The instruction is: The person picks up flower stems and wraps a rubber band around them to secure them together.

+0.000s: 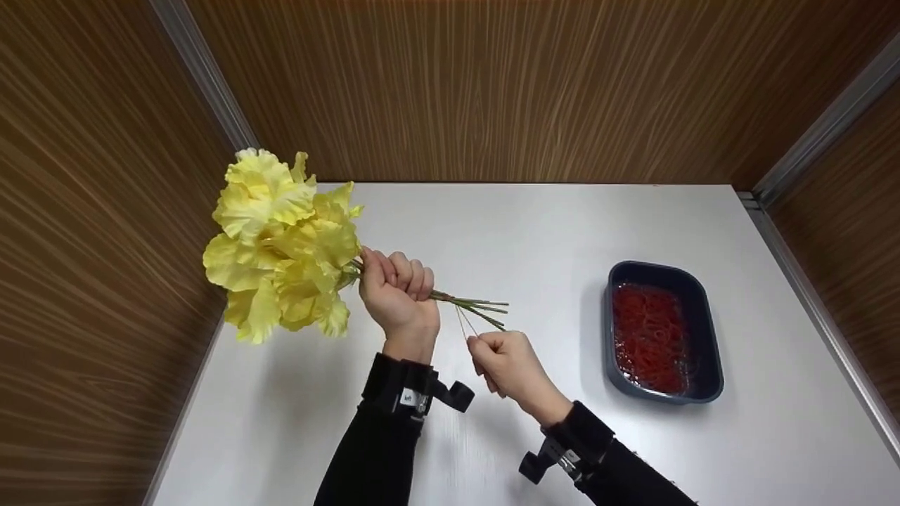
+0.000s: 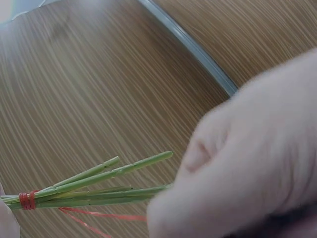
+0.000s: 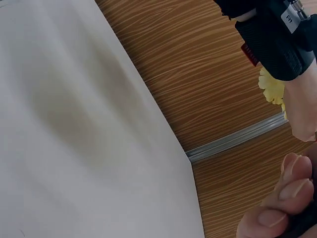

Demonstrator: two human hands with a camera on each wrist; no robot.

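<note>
Nearest the camera, two black sleeves with wrist straps; the left strap (image 1: 415, 393) carries a small white tag, its print too small to read. The right wrist view catches that tag again, with letters that look like "FT" but too blurred to be sure. Right hand (image 1: 508, 365) sits just below the stem ends, fingers curled, pinching a thin stretched rubber band (image 1: 464, 322). The left wrist view shows the red band (image 2: 27, 200) wound around the green stems (image 2: 99, 186), with red strands trailing off below. Left hand (image 1: 397, 292) is fisted tight around the stems (image 1: 467, 306), holding the bunch above the white table (image 1: 492, 232). Yellow flowers (image 1: 278, 246) fan out to the left, over the table's edge. Well off to the right, a dark tray (image 1: 706, 330) full of red rubber bands (image 1: 650, 337). Behind it all, wood-grain walls (image 1: 492, 84).
</note>
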